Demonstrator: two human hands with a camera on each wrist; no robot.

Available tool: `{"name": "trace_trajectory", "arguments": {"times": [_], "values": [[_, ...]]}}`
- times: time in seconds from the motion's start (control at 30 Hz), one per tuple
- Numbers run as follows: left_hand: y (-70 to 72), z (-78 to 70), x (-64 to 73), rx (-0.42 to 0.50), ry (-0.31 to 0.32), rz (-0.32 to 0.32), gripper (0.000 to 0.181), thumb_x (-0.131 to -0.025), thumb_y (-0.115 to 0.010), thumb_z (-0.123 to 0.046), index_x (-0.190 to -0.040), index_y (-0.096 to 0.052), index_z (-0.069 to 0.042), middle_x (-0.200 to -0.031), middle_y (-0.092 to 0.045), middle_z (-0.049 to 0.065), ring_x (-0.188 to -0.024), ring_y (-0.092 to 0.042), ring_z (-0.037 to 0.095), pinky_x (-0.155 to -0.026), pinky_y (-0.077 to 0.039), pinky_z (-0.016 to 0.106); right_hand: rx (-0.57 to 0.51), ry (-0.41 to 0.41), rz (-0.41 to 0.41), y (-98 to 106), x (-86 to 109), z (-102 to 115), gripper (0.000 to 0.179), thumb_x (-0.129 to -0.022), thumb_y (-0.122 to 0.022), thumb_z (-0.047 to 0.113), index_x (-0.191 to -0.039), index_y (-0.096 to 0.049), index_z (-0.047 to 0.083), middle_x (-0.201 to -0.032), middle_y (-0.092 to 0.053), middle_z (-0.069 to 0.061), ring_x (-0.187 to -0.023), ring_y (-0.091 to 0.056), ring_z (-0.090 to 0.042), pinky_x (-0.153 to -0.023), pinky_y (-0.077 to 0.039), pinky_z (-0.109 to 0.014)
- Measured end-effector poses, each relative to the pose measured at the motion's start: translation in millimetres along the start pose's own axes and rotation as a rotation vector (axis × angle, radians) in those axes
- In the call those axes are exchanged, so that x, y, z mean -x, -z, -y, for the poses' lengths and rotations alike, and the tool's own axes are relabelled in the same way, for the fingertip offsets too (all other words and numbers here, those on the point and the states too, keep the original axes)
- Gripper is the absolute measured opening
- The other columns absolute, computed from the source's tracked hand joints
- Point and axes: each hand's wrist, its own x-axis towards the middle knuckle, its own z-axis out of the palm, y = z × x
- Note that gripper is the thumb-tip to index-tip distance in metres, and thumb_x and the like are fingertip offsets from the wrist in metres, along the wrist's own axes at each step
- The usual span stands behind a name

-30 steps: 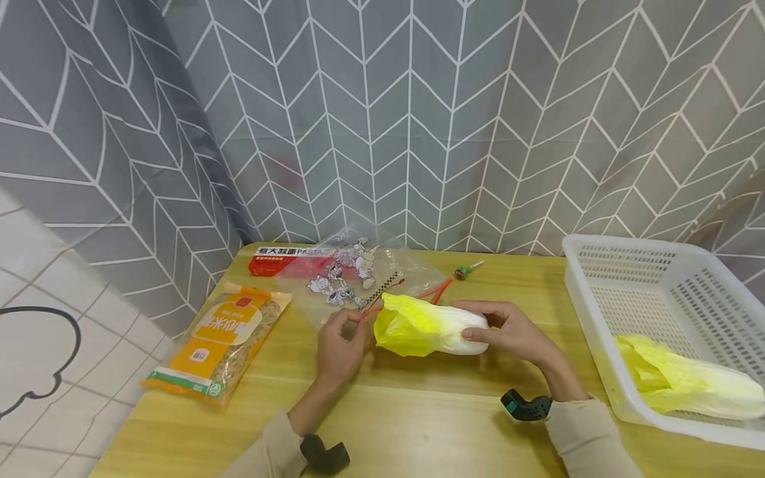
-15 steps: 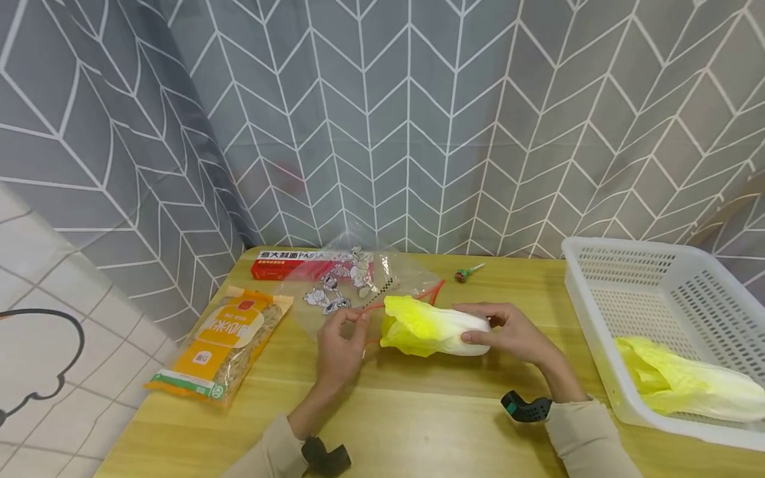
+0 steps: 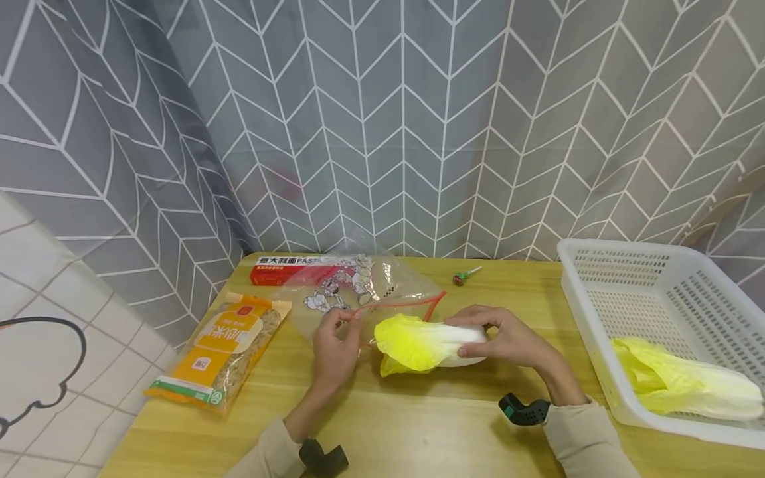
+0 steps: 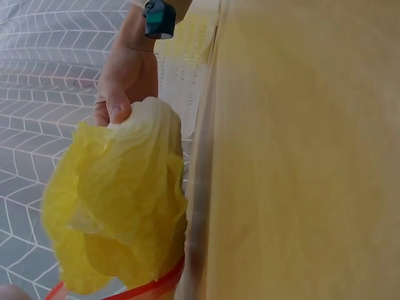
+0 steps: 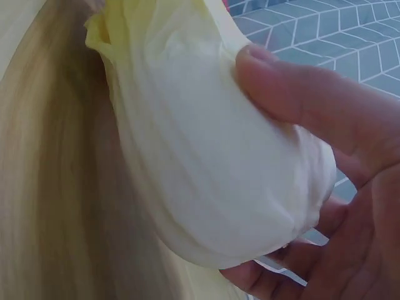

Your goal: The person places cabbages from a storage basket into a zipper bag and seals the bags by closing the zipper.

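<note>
In the head view my right hand (image 3: 508, 340) grips the white base of a napa cabbage (image 3: 445, 342), its yellow leafy end pointing left. The right wrist view shows the thumb (image 5: 275, 87) on one side of the white stalk and fingers curled behind it. My left hand (image 3: 336, 348) pinches the red-edged mouth of a clear zip bag (image 3: 305, 318) printed with cartoon figures. The bag lies on the table, its mouth spread toward the cabbage. In the left wrist view the leafy tip (image 4: 125, 212) is at the red rim (image 4: 150, 289).
At right a white perforated basket (image 3: 582, 332) holds another cabbage (image 3: 687, 382). A bag of grain (image 3: 224, 348) lies at left. Behind the zip bag is a red pasta box (image 3: 271, 273). A lollipop (image 3: 460, 277) lies near the back edge, before a grey patterned curtain (image 3: 418, 133).
The cabbage has turned slightly and its leafy end has dipped lower, nearer me. The bag's red mouth has spread wider behind the leaves. Both hands keep their holds.
</note>
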Motion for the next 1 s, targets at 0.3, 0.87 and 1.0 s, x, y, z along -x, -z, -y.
{"name": "trace_trajectory", "arguments": {"times": [0.3,0.87,1.0], "values": [[-0.8,3.2,0.2,-0.012,-0.144,0.058,0.007,-0.09,-0.071,-0.002,-0.086,-0.068,-0.007,-0.096,-0.073,0.006,-0.101,-0.064,0.022,-0.098,-0.047,0.04,-0.066,-0.113,-0.061,2.6,-0.4,-4.4,0.05,-0.09,-0.078,0.02,-0.137,-0.065,0.01,-0.13,-0.071,-0.011,-0.095,-0.065,-0.007,-0.077,-0.054,-0.025],[-5.1,-0.9,5.5,-0.035,-0.225,0.039,0.01,-0.091,-0.07,-0.004,-0.085,-0.065,-0.009,-0.104,-0.072,0.005,-0.107,-0.062,0.022,-0.099,-0.046,0.037,0.025,-0.059,-0.247,-18.9,-8.8,-6.1,0.047,-0.084,-0.084,0.018,-0.13,-0.071,0.017,-0.126,-0.071,-0.008,-0.096,-0.061,-0.009,-0.076,-0.049,-0.027],[-5.5,-1.1,6.0,-0.058,-0.268,0.037,0.006,-0.09,-0.072,-0.005,-0.088,-0.067,-0.008,-0.11,-0.071,0.006,-0.112,-0.06,0.025,-0.105,-0.042,0.043,0.065,-0.078,-0.356,-30.0,-15.0,1.3,0.048,-0.084,-0.085,0.021,-0.13,-0.071,0.017,-0.122,-0.073,-0.007,-0.093,-0.061,-0.01,-0.073,-0.049,-0.025]]}}
